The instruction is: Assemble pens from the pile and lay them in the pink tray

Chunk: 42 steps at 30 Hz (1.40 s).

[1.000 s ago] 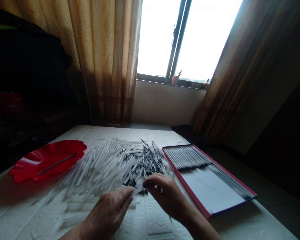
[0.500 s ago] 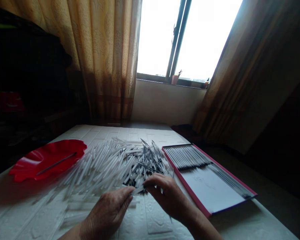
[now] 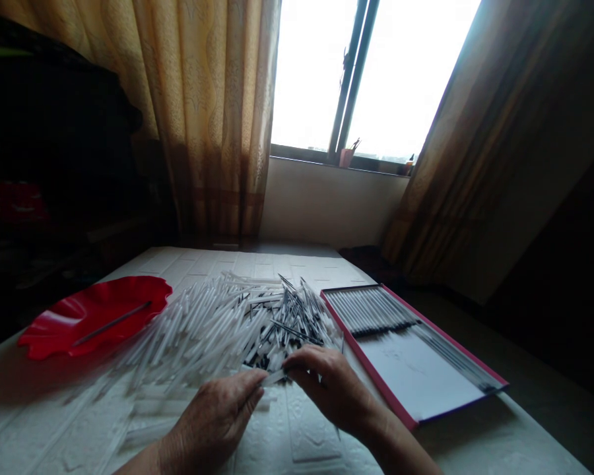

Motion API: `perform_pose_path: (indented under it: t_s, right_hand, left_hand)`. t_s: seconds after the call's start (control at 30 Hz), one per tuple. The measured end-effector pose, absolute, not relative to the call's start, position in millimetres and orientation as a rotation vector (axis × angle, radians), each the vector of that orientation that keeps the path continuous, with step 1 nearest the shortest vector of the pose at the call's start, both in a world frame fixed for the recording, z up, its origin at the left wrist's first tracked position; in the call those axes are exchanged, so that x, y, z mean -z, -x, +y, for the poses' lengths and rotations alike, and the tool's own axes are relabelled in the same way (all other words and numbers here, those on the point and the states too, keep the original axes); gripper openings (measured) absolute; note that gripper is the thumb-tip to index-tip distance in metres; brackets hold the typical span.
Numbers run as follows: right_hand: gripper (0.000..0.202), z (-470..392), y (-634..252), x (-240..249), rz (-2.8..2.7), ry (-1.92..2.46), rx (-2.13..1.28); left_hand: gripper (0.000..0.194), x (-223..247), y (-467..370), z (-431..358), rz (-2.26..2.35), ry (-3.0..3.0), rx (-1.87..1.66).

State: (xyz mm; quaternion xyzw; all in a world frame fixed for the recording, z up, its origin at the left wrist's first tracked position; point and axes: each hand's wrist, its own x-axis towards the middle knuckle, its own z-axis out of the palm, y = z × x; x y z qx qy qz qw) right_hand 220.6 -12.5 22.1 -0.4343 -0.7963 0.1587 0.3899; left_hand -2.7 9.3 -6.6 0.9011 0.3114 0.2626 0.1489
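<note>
Between my two hands is a short, translucent white pen barrel (image 3: pixel 274 377). My left hand (image 3: pixel 220 409) is closed, thumb and forefinger pinching its left end. The fingers of my right hand (image 3: pixel 327 382) pinch the other end, where a small dark part shows at the fingertips; its shape is hard to make out. Just beyond my hands lies a heap of loose translucent pen barrels (image 3: pixel 205 323), spread to the left. Dark, slender pen refills (image 3: pixel 297 307) and small black pieces (image 3: pixel 262 363) are heaped beside them, nearest my right hand.
On the right stands a shallow red-edged box (image 3: pixel 371 376) holding a row of pens (image 3: pixel 376 309) and several more along its far side. A red wavy-edged dish (image 3: pixel 99 297) at the left carries one thin dark stick (image 3: pixel 113 322). The white table (image 3: pixel 317 429) has a brick-patterned cover.
Almost nothing differs. Both hands keep their grip on the barrel, and my right hand has shifted very slightly.
</note>
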Motion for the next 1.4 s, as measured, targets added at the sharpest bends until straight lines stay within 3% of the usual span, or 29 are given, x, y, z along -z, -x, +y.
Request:
perform_pose_path:
  t_s: [0.63,0.87,1.17,1.23,1.4]
  right_hand:
    - [0.012,-17,-217,-22,-2.28,1.252,0.032]
    - [0.03,-17,-213,-17,-2.255,1.267,0.164]
    - [0.054,-15,-212,-12,-2.109,1.216,-0.275]
    - [0.049,-17,-213,-18,-2.095,1.191,-0.333]
    - [0.014,-22,-217,-30,-2.035,1.108,-0.414]
  left_hand:
    - [0.026,5,2,10,0.896,-2.579,-0.665]
    - [0.024,4,0,6,0.88,-2.602,-0.713]
    - [0.024,-2,0,1,0.861,-2.592,-0.681]
    - [0.024,-2,-1,1,0.867,-2.588,-0.693]
    - [0.024,0,1,3,0.886,-2.57,-0.748]
